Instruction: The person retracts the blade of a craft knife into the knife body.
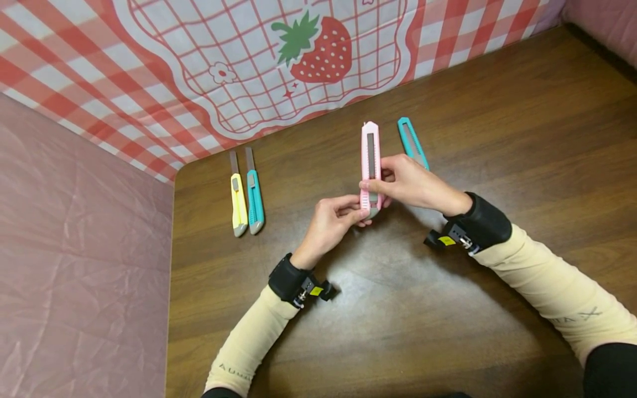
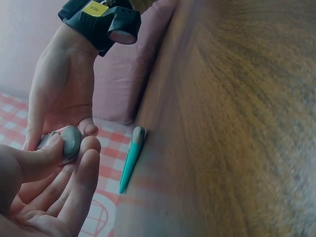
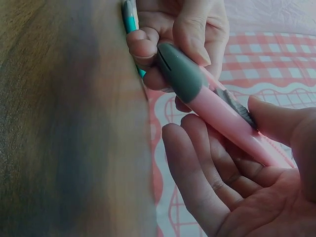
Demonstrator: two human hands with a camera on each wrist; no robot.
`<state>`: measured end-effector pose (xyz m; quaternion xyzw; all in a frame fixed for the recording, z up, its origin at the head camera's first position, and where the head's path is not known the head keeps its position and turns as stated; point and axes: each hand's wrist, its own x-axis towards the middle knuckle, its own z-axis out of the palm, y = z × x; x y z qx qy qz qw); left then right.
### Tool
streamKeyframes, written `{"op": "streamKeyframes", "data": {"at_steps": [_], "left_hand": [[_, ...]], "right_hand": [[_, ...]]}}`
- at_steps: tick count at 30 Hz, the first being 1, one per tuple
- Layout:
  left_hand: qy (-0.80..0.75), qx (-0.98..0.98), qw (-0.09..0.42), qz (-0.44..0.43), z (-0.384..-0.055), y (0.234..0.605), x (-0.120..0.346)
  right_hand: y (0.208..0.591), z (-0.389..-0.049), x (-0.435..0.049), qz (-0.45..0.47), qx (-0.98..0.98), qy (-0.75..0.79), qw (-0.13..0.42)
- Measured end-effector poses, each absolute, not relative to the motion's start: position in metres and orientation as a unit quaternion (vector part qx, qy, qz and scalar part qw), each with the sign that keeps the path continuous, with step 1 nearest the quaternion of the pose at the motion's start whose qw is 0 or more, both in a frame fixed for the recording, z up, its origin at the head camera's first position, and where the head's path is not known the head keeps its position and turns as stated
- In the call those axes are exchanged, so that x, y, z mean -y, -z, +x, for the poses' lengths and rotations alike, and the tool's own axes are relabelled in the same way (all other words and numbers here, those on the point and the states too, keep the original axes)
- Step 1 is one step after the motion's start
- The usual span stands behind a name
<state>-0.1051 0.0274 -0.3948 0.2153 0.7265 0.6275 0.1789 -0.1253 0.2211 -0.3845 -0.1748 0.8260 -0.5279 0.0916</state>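
Observation:
Both hands hold a pink box cutter point(image 1: 370, 149) up over the table, its grey end cap point(image 3: 182, 71) toward the body. My left hand point(image 1: 334, 222) pinches that grey end between thumb and fingers. Around the pink body curls my right hand point(image 1: 415, 182), its thumb right at the dark ridged slider point(image 3: 236, 107). No length of blade stands out from the far end in the head view. Beyond the right hand lies a teal box cutter point(image 1: 412, 141), its near end hidden by that hand.
At the left of the wooden table point(image 1: 214, 309), a yellow box cutter point(image 1: 239, 204) and another teal box cutter point(image 1: 255, 202) lie side by side, blades extended toward the back. A checked strawberry cloth point(image 1: 249, 66) hangs along the rear edge. Pink fabric point(image 1: 84, 265) covers the left side.

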Motion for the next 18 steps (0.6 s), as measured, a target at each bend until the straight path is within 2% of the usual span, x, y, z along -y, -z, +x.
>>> {"op": "streamKeyframes", "data": {"at_steps": [7,12,18], "left_hand": [[-0.624,-0.732,0.158,0.222,-0.114,0.419,-0.025],[-0.630,-0.727,0.171,0.213,-0.113,0.416,-0.026],[-0.629,-0.726,0.177,0.216,-0.106,0.395,-0.026]], "right_hand": [[0.385,-0.126,-0.221,-0.178,-0.826,0.527,0.096],[0.385,-0.126,-0.221,-0.182,-0.822,0.531,0.095],[0.385,-0.128,-0.222,-0.181,-0.812,0.545,0.105]]}}
